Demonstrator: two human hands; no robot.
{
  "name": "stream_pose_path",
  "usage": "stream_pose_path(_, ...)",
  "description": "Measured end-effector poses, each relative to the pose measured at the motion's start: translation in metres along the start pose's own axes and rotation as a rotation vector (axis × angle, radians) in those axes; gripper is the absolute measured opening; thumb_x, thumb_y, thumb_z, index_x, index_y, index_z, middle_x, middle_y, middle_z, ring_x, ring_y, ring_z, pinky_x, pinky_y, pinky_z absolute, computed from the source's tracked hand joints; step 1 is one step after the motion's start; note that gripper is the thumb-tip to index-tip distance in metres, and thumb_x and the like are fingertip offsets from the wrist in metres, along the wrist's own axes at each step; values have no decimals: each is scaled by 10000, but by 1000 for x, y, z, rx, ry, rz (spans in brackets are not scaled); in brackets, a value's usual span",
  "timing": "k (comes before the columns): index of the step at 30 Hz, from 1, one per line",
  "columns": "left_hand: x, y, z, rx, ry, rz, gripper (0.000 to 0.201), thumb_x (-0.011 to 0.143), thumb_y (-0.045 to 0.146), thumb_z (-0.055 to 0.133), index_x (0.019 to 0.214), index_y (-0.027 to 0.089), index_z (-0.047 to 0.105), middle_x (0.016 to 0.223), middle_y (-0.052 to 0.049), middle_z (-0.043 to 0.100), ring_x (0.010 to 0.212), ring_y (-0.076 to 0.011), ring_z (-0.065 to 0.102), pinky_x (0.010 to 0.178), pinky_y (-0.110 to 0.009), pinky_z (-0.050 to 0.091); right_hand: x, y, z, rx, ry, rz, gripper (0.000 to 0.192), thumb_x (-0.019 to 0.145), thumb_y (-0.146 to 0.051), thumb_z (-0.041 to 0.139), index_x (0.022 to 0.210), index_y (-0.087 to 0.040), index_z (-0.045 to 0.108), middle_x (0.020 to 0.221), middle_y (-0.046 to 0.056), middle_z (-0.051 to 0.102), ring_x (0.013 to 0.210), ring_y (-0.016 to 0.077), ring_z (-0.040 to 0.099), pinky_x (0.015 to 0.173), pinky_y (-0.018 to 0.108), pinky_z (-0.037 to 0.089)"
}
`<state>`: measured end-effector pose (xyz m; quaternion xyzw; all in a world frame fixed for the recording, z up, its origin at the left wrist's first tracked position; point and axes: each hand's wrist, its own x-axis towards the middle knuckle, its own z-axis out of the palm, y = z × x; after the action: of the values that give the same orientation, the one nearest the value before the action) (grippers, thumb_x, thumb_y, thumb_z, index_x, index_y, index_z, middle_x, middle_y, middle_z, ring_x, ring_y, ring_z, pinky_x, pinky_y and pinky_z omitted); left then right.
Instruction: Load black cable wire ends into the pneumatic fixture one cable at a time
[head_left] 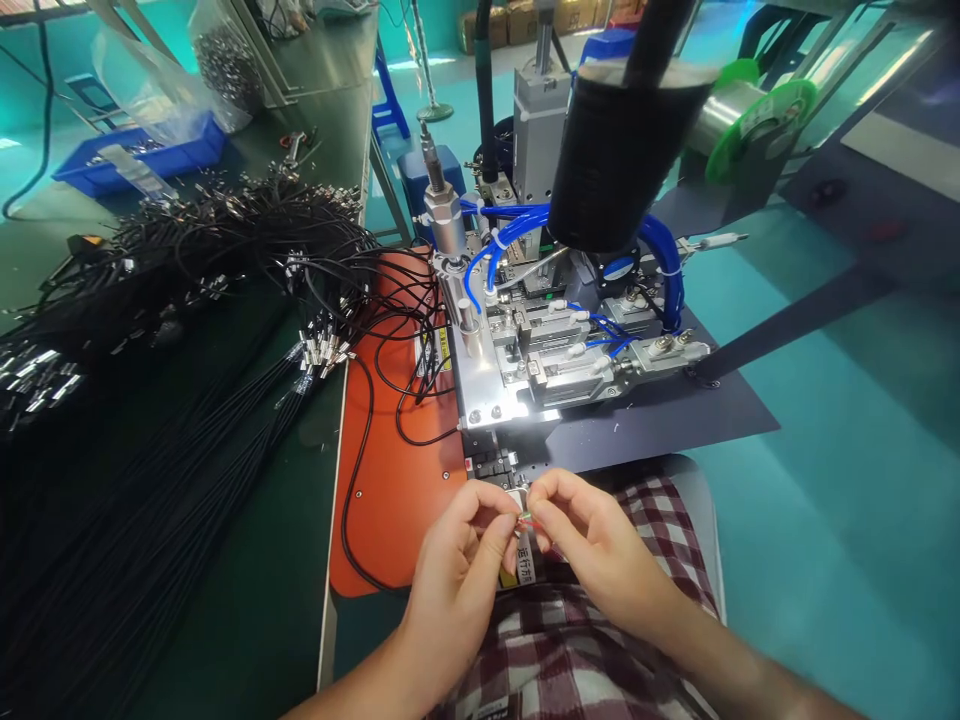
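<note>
both hands [525, 545] pinch a small wire end [526, 518].

The small wire piece [525, 518] is pinched between the fingers of the left hand [457, 570] and the right hand [592, 545], which meet fingertip to fingertip above the lap, just in front of the near edge of the tabletop [247, 600]. Only a short section shows between the fingertips: a pale green stub with a thin red strand leading off toward the right hand. It lies roughly level, pointing left to right. Its ends are covered by the fingers, and it is too small to tell whether a metal terminal is attached.
</note>
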<state>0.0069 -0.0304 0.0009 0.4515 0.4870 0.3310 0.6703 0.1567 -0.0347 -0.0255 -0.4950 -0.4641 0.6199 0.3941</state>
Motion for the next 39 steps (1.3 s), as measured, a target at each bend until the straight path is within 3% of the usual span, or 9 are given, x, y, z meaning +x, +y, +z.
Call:
stream_pose_path(3,4,8,-1,-42,-36,-107,286,839,358,611,1034,181,500,801,1,559,581,-82,475,528,-196,405,-3,1,-1,-106,10,-96,199,966,-252,433,778,-215,487,757,-27,513,696,125,483,641,252,392)
stream_pose_path(6,8,13,-4,-2,-59,-188,258,819,386,629,900,156,544,658,34,518,514,-65,408,467,-173,328,-6,-1,-2,-224,-4,-197,192,968,-203,411,791,-216,484,773,-23,505,704,129,476,674,263,389)
stream_pose_path(9,9,12,-8,22,-90,-207,279,825,397,617,738,140,553,567,48,470,479,-55,355,448,-176,266,-7,-5,-4,-297,-8,-263,182,959,-165,407,799,-214,477,781,-18,498,712,134,475,684,273,384)
stream_pose_path(13,8,10,-9,30,-90,-184,256,814,362,637,715,131,586,575,39,492,491,-57,350,455,-180,259,-6,-10,-4,-316,-3,-290,183,946,-152,416,786,-210,481,771,-13,499,708,139,474,673,276,384)
stream_pose_path(17,6,9,-7,31,-44,-127,212,814,324,640,733,130,612,596,35,500,529,-64,373,483,-176,290,-3,-8,-3,-151,11,-170,186,947,-192,440,774,-210,505,720,-23,501,657,131,480,607,255,392)
stream_pose_path(21,5,7,-8,6,-16,-134,213,826,326,634,746,130,612,614,30,515,542,-61,385,498,-169,300,1,-2,-6,95,11,17,127,950,-273,457,906,-213,561,697,-33,527,649,127,520,618,247,423)
stream_pose_path(28,7,1,-11,-35,-34,-161,206,838,329,624,765,137,605,591,38,487,526,-61,366,480,-174,259,-1,-6,-7,-2,26,27,192,888,-345,541,846,-187,641,677,-13,585,617,138,552,614,260,449)
stream_pose_path(39,8,4,-10,-42,-34,-189,201,836,292,607,715,137,562,552,55,436,491,-55,281,463,-203,188,5,-14,-3,-39,23,53,158,816,-325,595,768,-178,631,608,-13,561,555,139,502,526,268,422)
